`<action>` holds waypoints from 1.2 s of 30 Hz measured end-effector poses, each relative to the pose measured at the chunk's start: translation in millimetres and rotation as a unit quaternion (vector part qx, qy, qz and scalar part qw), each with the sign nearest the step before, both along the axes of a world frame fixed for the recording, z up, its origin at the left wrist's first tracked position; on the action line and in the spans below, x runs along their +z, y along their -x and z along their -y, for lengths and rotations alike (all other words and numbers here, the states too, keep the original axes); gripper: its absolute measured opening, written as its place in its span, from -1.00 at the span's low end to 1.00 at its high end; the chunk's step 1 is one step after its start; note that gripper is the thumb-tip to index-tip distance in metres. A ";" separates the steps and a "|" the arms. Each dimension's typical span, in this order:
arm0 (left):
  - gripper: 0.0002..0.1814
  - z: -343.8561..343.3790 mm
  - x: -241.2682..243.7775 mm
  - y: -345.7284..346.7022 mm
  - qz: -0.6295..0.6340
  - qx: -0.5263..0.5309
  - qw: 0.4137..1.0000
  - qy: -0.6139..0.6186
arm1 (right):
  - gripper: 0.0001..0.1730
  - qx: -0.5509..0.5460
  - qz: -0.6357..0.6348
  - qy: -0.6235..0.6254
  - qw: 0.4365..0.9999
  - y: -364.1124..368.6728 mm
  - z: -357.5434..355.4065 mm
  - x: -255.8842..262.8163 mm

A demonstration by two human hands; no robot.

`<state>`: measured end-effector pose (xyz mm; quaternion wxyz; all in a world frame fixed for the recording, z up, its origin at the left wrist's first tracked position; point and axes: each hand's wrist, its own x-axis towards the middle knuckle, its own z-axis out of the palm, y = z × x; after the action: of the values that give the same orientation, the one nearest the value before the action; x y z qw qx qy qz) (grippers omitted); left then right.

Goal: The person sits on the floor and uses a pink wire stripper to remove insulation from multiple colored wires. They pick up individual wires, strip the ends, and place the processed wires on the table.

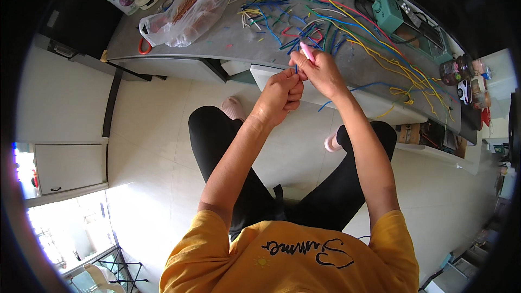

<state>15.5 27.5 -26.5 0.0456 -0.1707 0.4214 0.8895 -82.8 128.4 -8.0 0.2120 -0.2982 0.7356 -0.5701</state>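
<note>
Over the desk's front edge, my left hand (pixel 281 91) pinches a short blue wire (pixel 296 68) between thumb and fingers. My right hand (pixel 321 71) meets it there, its fingertips at the same wire. A slim pink-handled tool (pixel 308 53) is gripped in my right hand; its working end is hidden, so its kind cannot be told. Just beyond the hands, short cut pieces of blue, green, red and white wire (pixel 281 12) lie scattered on the grey desktop (pixel 228 44). Long yellow, blue, green and red wires (pixel 378 47) stretch along the desk's right side.
A clear plastic bag (pixel 189 18) holding copper-coloured strands lies at the left, with a red handle (pixel 144 46) beside it. A green box (pixel 386 12), power cables and jars (pixel 454 69) line the right side. Below the desktop, a white drawer front (pixel 260 76) projects near my hands.
</note>
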 end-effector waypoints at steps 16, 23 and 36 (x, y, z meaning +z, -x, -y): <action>-0.78 -8.2 -28.3 12.4 0.095 0.096 0.972 0.192 | -0.53 -0.138 -0.532 -0.233 0.803 2.2 2.9 -40.9; -0.77 -8.3 -49.4 34.2 0.110 0.154 0.970 0.151 | -0.50 -0.131 -0.514 -0.355 0.770 1.9 8.4 -46.3; -0.79 -0.1 -46.2 42.2 0.126 0.137 0.982 0.011 | -0.49 -0.121 -0.489 -0.370 0.781 14.9 14.6 -41.1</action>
<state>-26.7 27.6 -72.7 -0.0264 -0.3381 0.3948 0.8539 -97.6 113.8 -49.1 -0.1532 -0.3447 0.9246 -0.0526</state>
